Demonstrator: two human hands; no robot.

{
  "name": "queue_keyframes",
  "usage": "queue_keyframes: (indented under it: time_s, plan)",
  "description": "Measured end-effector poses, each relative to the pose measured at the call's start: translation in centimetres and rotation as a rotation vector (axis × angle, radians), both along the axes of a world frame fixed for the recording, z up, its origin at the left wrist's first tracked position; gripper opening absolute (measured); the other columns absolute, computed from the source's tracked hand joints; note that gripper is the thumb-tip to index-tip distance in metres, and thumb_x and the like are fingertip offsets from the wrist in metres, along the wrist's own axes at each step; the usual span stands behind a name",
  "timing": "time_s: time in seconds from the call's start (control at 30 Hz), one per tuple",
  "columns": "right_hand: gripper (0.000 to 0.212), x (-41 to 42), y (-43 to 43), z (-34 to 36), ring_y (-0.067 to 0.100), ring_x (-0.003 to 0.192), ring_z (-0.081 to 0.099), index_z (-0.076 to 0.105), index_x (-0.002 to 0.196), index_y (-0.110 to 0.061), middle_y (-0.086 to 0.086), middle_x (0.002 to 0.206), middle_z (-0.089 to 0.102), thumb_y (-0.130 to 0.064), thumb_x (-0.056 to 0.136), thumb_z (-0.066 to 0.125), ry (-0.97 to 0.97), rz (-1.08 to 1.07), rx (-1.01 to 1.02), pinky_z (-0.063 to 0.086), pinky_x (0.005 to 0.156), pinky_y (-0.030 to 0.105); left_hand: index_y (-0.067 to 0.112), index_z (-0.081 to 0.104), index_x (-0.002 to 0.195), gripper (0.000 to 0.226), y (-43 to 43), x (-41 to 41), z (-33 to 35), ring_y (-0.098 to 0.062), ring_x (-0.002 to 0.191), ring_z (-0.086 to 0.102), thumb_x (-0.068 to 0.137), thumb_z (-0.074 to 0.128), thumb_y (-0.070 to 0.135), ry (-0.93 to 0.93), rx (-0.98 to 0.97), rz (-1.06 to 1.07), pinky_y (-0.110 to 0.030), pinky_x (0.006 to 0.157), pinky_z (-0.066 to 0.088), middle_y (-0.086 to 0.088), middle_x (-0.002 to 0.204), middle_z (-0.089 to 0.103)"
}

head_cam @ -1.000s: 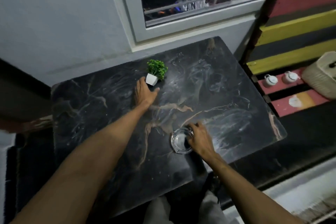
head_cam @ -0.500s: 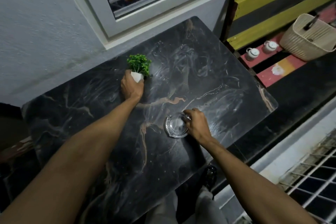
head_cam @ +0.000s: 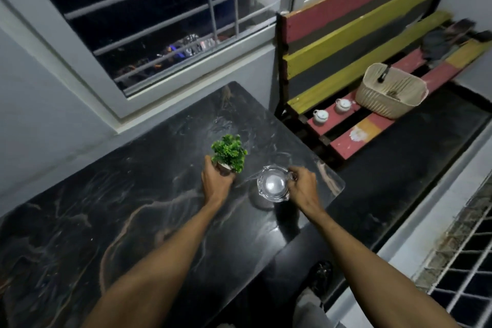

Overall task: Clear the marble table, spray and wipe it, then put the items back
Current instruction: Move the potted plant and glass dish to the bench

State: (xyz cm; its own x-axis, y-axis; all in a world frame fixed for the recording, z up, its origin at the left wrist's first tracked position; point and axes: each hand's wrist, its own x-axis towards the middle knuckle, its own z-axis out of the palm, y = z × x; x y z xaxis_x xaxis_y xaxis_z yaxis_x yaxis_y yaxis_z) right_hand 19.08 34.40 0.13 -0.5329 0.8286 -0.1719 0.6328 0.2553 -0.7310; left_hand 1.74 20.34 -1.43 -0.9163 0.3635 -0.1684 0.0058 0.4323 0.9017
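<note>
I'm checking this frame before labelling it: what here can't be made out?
- White pot of the small plant, head view: mostly hidden by the left hand and foliage.
- Glass ashtray: whether it is clear of the marble table is uncertain; its right rim is covered by the right hand.
- Basket contents: too dim.
- Table's near-left part: cut off by the frame edge.

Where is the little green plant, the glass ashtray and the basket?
plant (head_cam: 229, 152), head view, on its green leaves.
glass ashtray (head_cam: 273, 184), head view, on its round bottom.
basket (head_cam: 383, 104), head view, on its ribbed front wall.
</note>
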Motion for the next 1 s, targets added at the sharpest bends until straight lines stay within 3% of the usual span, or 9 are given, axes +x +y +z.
queue_keyframes:
  time_s: [0.03, 0.1, 0.2, 0.4, 0.6, 0.73, 0.83, 0.9, 1.0]
  plan:
    - [0.025, 0.9, 1.8, 0.1, 0.022, 0.083, 0.07, 0.076, 0.091, -0.01, 0.008, 0.085, 0.076, 0.0, 0.076, 0.058, 0.001, -0.026, 0.001, 0.055, 0.079, 0.034, 0.004, 0.053, 0.112, 0.056, 1.6, 1.1, 0.0, -0.034, 0.104, 0.07, 0.068, 0.087, 0.001, -0.02, 0.014, -0.014, -0.053, 0.089, 0.056, -0.018, 0.108, 0.073]
    - [0.026, 3.5, 6.5, 0.4, 0.025, 0.091, 0.07, 0.076, 0.099, -0.013, 0.007, 0.093, 0.077, -0.007, 0.08, 0.06, -0.004, -0.084, -0.015, 0.056, 0.081, 0.039, 0.004, 0.052, 0.112, 0.056, 5.7, 4.1, 0.1, -0.036, 0.107, 0.069, 0.069, 0.087, 0.0, -0.047, 0.047, -0.022, -0.055, 0.092, 0.056, -0.02, 0.11, 0.072]
    - [0.034, 7.3, 13.1, 0.4, 0.026, 0.099, 0.07, 0.075, 0.107, -0.015, 0.006, 0.101, 0.077, -0.006, 0.079, 0.059, -0.007, -0.156, -0.007, 0.053, 0.087, 0.034, 0.005, 0.052, 0.114, 0.058, 11.9, 8.4, 0.4, -0.031, 0.105, 0.071, 0.069, 0.088, -0.002, -0.067, 0.09, -0.047, -0.052, 0.094, 0.058, -0.017, 0.111, 0.072]
    - [0.022, 14.3, 24.5, 0.5, 0.031, 0.088, 0.069, 0.076, 0.096, -0.013, 0.01, 0.089, 0.076, -0.008, 0.081, 0.061, -0.021, -0.283, -0.041, 0.051, 0.075, 0.035, 0.006, 0.064, 0.12, 0.055, 23.5, 15.7, 0.4, -0.025, 0.101, 0.072, 0.07, 0.088, 0.002, -0.069, 0.095, -0.071, -0.035, 0.09, 0.058, -0.008, 0.109, 0.075]
    - [0.02, 17.1, 34.1, -1.4, 0.034, 0.088, 0.069, 0.078, 0.091, -0.013, 0.013, 0.087, 0.076, -0.006, 0.079, 0.063, -0.048, -0.401, -0.072, 0.042, 0.07, 0.027, 0.004, 0.069, 0.118, 0.049, 33.4, 19.9, -1.5, -0.024, 0.095, 0.073, 0.071, 0.087, 0.001, -0.106, 0.075, -0.117, -0.043, 0.089, 0.06, -0.009, 0.103, 0.077]
    - [0.018, 16.8, 40.1, -4.3, 0.035, 0.094, 0.068, 0.076, 0.094, -0.011, 0.015, 0.092, 0.075, -0.004, 0.082, 0.063, -0.089, -0.442, -0.101, 0.049, 0.078, 0.034, 0.005, 0.068, 0.119, 0.046, 39.3, 20.4, -4.5, -0.025, 0.095, 0.072, 0.076, 0.079, -0.006, -0.159, 0.023, -0.117, -0.041, 0.09, 0.059, -0.006, 0.101, 0.076]
    - [0.018, 15.9, 44.2, -7.0, 0.035, 0.099, 0.067, 0.075, 0.099, -0.009, 0.015, 0.099, 0.075, -0.006, 0.086, 0.064, -0.109, -0.445, -0.126, 0.051, 0.085, 0.037, 0.0, 0.069, 0.115, 0.038, 43.2, 20.0, -7.4, -0.031, 0.098, 0.071, 0.078, 0.076, -0.004, -0.172, 0.005, -0.088, -0.02, 0.084, 0.055, -0.01, 0.099, 0.075]
    - [0.017, 14.9, 47.4, -9.5, 0.035, 0.099, 0.067, 0.075, 0.1, -0.008, 0.015, 0.101, 0.075, -0.007, 0.087, 0.064, -0.119, -0.444, -0.133, 0.051, 0.085, 0.038, 0.0, 0.07, 0.106, 0.03, 46.1, 19.3, -9.7, -0.027, 0.091, 0.07, 0.079, 0.077, 0.011, -0.177, 0.013, -0.096, -0.008, 0.072, 0.049, -0.003, 0.091, 0.072]
    - [0.016, 13.5, 51.3, -13.5, 0.036, 0.094, 0.067, 0.075, 0.094, -0.008, 0.016, 0.096, 0.075, -0.005, 0.086, 0.061, -0.129, -0.403, -0.133, 0.051, 0.081, 0.038, 0.004, 0.071, 0.106, 0.034, 49.4, 18.5, -13.7, -0.021, 0.092, 0.07, 0.076, 0.075, 0.021, -0.191, -0.04, -0.131, -0.03, 0.079, 0.055, -0.007, 0.097, 0.076]
